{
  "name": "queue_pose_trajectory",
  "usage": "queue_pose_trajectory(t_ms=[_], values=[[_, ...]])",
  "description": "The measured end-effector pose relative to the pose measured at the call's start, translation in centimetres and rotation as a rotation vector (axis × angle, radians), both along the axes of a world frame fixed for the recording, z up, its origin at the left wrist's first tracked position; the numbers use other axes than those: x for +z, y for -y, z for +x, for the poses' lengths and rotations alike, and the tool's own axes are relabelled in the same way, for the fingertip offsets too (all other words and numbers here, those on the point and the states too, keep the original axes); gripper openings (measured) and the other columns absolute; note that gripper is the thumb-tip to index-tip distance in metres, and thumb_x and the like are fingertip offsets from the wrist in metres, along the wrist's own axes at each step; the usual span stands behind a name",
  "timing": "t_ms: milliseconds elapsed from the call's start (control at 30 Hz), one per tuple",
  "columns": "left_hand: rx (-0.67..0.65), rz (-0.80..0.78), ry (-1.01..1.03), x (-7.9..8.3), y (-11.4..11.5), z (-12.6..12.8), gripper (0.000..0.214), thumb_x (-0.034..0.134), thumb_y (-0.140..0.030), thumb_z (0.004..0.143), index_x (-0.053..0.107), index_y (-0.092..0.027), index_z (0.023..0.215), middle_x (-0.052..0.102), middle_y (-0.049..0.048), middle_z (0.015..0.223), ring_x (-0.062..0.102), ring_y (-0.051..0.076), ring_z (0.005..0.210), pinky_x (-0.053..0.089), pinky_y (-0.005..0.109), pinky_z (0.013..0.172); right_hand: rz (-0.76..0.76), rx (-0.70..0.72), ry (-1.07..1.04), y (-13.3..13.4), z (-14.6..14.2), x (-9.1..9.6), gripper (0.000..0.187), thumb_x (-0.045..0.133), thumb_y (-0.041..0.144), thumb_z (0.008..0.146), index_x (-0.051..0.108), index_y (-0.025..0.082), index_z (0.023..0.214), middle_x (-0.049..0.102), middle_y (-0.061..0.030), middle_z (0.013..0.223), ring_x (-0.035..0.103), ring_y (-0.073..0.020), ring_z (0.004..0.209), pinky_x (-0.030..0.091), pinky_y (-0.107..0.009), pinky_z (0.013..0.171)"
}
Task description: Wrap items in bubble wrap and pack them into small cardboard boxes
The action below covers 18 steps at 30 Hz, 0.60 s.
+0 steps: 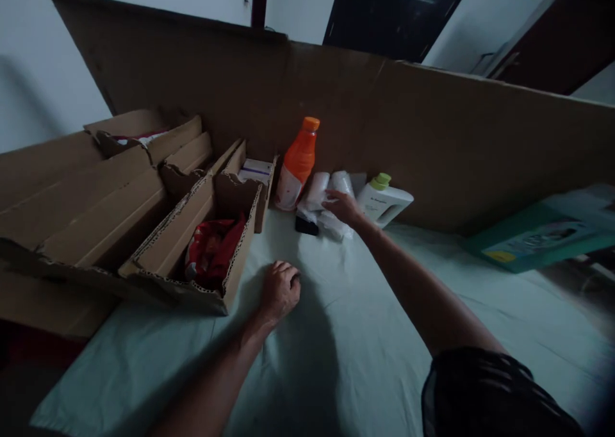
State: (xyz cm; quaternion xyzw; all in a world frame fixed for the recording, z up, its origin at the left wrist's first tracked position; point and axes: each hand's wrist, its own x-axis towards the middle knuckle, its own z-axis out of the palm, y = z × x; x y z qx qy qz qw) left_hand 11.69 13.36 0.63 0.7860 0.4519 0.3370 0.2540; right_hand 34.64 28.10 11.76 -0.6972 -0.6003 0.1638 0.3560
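Left hand (280,289) rests clenched mid-surface; my right hand (342,207) touches white rolls (321,193) at the far edge. I'd guess light, soft; grip round the middle.

arms: both forearms bare | right sleeve (490,392): dark, short, faintly striped | wrists: no watch, no gloves

Home packing corner: cardboard boxes (192,245), household bottles (298,164), cloth-covered table (336,360).
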Motion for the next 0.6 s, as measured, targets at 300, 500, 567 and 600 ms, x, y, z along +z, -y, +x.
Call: queue_pose_trajectory(t_ms=[300,500,567,600], values=[[0.004,-0.010,0.021,0.1,-0.1,0.4,0.022,0.059,-0.006,0.073,0.072,-0.018,0.086,0.075,0.0067,0.092,0.064,0.023,0.095,0.051,0.038,0.091,0.328,0.055,0.498,-1.7,-3.3,2.9,0.023,0.059,0.037,0.092,0.067,0.023,0.075,0.065,-0.0053,0.082,0.069,-0.0269,0.097,0.054,-0.046,0.086],[0.001,0.011,0.021,0.0,-0.4,0.3,0.020,0.057,-0.013,0.079,0.073,-0.016,0.090,0.074,0.0087,0.096,0.063,0.025,0.101,0.053,0.040,0.094,0.503,0.228,0.543,-3.3,-16.7,12.0,0.022,0.057,0.023,0.088,0.076,0.024,0.098,0.076,-0.0065,0.099,0.069,-0.0249,0.095,0.053,-0.040,0.084],[-0.013,0.010,0.024,0.1,-0.4,0.2,0.020,0.056,-0.013,0.081,0.073,-0.015,0.092,0.074,0.0088,0.097,0.063,0.025,0.102,0.053,0.039,0.096,0.516,0.387,0.522,-4.9,-23.5,14.1,0.026,0.055,0.024,0.089,0.076,0.024,0.106,0.077,-0.0034,0.104,0.070,-0.0223,0.096,0.054,-0.034,0.082],[-0.019,0.009,0.026,0.1,-0.4,0.1,0.020,0.056,-0.013,0.082,0.073,-0.015,0.092,0.073,0.0090,0.097,0.063,0.025,0.102,0.053,0.039,0.097,0.495,0.465,0.529,-5.9,-26.9,14.7,0.028,0.056,0.024,0.089,0.076,0.024,0.108,0.077,-0.0032,0.106,0.070,-0.0220,0.096,0.054,-0.033,0.082]])
